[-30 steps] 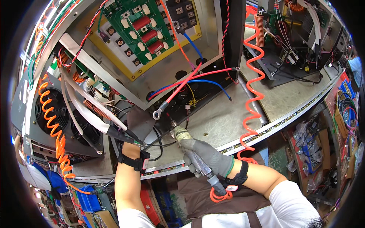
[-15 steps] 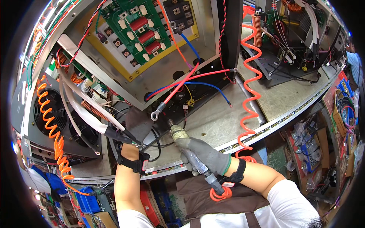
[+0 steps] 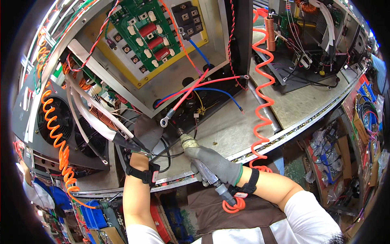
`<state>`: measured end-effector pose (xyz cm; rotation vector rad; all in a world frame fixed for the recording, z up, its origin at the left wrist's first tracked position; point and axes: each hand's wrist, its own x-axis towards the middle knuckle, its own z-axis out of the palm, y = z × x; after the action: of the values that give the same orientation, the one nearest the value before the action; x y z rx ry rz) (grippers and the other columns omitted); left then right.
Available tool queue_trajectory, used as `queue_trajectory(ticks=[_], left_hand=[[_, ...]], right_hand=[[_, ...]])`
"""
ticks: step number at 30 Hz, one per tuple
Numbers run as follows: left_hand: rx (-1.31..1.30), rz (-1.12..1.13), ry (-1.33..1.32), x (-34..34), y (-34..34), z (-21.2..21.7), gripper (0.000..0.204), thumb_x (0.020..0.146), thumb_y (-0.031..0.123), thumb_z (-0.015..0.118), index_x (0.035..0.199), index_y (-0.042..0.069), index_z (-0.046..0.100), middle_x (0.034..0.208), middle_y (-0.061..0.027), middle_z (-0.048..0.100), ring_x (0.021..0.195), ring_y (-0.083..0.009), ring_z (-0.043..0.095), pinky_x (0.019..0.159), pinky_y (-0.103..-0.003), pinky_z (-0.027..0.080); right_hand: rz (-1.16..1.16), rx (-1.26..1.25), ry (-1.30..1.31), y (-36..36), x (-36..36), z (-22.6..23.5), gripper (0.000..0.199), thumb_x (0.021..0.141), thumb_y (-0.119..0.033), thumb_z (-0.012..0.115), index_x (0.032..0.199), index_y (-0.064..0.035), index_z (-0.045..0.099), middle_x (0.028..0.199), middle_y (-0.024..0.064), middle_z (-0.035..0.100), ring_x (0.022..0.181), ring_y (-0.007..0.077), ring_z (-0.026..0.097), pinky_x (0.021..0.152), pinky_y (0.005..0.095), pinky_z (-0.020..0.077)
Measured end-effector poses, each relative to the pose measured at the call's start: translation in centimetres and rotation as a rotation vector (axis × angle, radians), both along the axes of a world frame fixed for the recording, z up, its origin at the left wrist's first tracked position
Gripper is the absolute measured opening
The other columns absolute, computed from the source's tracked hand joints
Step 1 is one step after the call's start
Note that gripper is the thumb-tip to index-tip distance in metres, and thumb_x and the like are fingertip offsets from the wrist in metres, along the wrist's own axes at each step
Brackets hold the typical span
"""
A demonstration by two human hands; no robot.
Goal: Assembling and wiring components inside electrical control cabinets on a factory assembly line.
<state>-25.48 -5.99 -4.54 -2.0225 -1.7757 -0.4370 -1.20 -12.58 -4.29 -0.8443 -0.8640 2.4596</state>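
My right hand (image 3: 217, 164), in a grey glove, is closed round an air-powered driver (image 3: 209, 174). The tool's nose (image 3: 180, 132) points up and left into the dark base of an open metal cabinet (image 3: 138, 95). An orange air hose (image 3: 234, 204) is coiled at its tail. My left hand reaches in beside the cabinet's lower left corner. Only the left wrist (image 3: 139, 160) with its black strap shows clearly; its fingers are hidden behind cables and a dark plate. Near the driver's nose hangs a red cable (image 3: 187, 99) with a ring lug (image 3: 164, 122).
Inside the cabinet is a green circuit board (image 3: 142, 34). A blue cable (image 3: 223, 91) droops over the metal worktop (image 3: 227, 136). Coiled orange hoses (image 3: 264, 93) hang at both sides. A second open unit (image 3: 308, 61) stands at right. Fans (image 3: 57, 118) sit in a panel at left.
The view has shifted slightly. My right hand holds the driver in nearly the same place, its nose still at the cabinet's base. The left arm has hardly moved.
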Motion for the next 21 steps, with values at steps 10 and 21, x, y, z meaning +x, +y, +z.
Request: queue_trajectory(ticks=[10, 21], left_hand=[[-0.042, 0.054, 0.043, 0.4, -1.1, 0.0, 0.029, 0.086, 0.016, 0.058, 0.113, 0.006, 0.059, 0.091, -0.0134, 0.063, 0.079, -0.0332, 0.062, 0.061, -0.041, 0.05], [-0.183, -0.158, -0.682, 11.2, -9.7, 0.5, 0.024, 0.078, 0.019, 0.069, 0.1, 0.009, 0.066, 0.086, -0.0101, 0.065, 0.071, -0.0238, 0.063, 0.065, -0.034, 0.049]], right_hand=[[0.006, 0.073, -0.043, -1.1, 0.7, 0.8, 0.048, 0.088, -0.056, 0.05, 0.093, -0.0079, 0.048, 0.067, 0.0048, 0.053, 0.044, 0.0134, 0.054, 0.034, 0.0267, 0.0472], [-0.122, 0.086, -0.092, -6.0, 9.8, -1.9, 0.042, 0.093, -0.049, 0.047, 0.112, -0.0119, 0.042, 0.073, 0.0021, 0.052, 0.051, 0.0099, 0.054, 0.041, 0.0242, 0.0445]])
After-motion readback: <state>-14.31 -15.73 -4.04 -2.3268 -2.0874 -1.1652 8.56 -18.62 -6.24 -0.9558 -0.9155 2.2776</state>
